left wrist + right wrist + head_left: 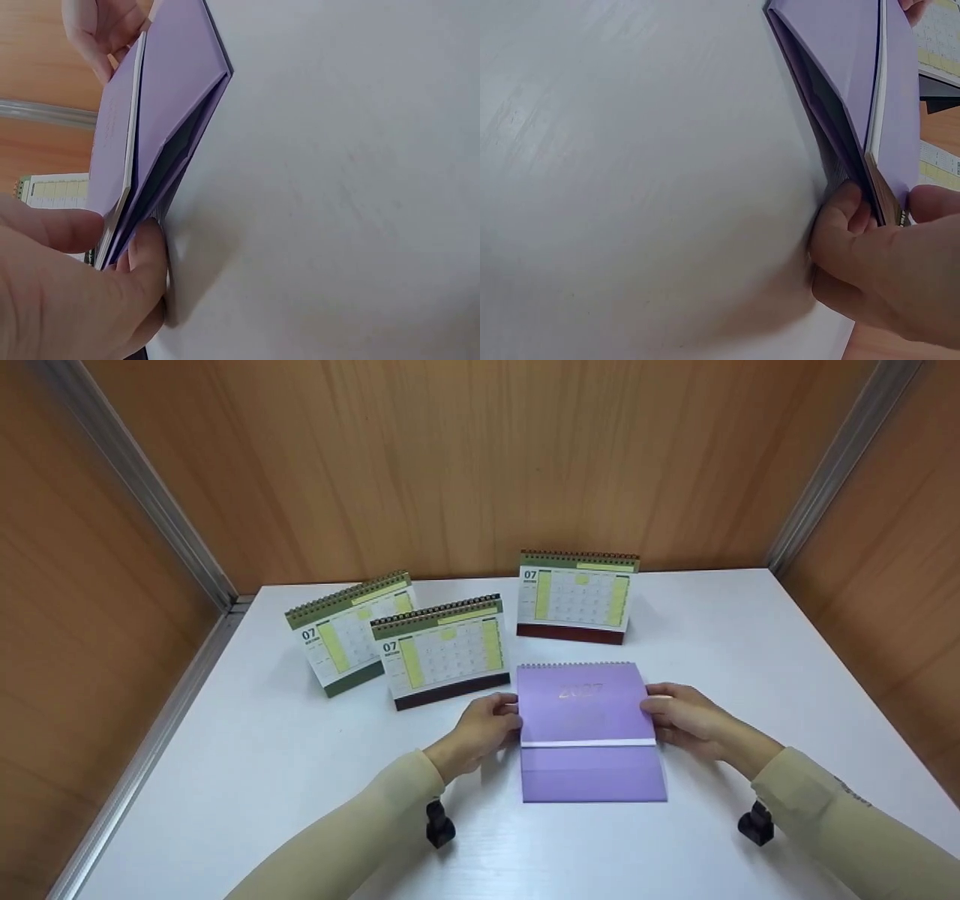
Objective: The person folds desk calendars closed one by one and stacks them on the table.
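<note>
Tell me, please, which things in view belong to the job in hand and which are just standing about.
In the job:
- purple calendar, gripped at its sides
- left hand
- right hand

Apparently just standing about, untouched:
- green-based calendar, back left
- dark-based calendar, partly in front of it
- red-based calendar, beyond the purple one

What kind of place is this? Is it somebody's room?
It looks more like a small work booth, though I can't be sure. Wooden-looking walls stand around a white table, metal strips run along the corners, and calendars stand on top.
</note>
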`<state>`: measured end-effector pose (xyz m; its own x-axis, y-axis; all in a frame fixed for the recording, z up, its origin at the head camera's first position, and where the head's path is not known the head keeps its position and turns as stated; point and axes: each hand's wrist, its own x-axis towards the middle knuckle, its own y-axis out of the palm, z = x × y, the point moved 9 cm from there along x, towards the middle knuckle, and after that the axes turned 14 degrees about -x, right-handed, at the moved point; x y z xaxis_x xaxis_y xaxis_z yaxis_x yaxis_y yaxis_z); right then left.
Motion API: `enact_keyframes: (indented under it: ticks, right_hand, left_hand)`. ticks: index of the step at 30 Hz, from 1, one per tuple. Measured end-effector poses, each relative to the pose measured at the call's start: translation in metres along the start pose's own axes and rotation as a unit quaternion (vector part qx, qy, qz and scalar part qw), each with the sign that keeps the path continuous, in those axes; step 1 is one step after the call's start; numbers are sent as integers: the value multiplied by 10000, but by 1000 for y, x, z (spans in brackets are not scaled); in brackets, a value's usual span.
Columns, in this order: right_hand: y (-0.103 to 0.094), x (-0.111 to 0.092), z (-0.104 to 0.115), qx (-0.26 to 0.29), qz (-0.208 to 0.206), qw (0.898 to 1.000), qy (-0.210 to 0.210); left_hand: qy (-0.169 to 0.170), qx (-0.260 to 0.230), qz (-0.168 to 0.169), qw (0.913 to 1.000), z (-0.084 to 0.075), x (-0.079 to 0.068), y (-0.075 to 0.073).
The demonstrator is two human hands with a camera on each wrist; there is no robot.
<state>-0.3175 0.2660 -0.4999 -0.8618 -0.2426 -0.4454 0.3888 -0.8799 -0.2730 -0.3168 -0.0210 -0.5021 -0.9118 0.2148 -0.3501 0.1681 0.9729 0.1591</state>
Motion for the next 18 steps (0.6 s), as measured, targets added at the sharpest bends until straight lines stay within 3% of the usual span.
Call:
enact_keyframes:
  ticks: [7, 18]
  right_hand:
    - [-9, 0, -2, -125, -274, 9995, -22]
    - [-36, 0, 0, -588, -739, 9955, -100]
  left_hand:
    - [144, 91, -123, 9998, -2, -1, 5]
    - [366, -522, -196, 9978, 3, 6, 27]
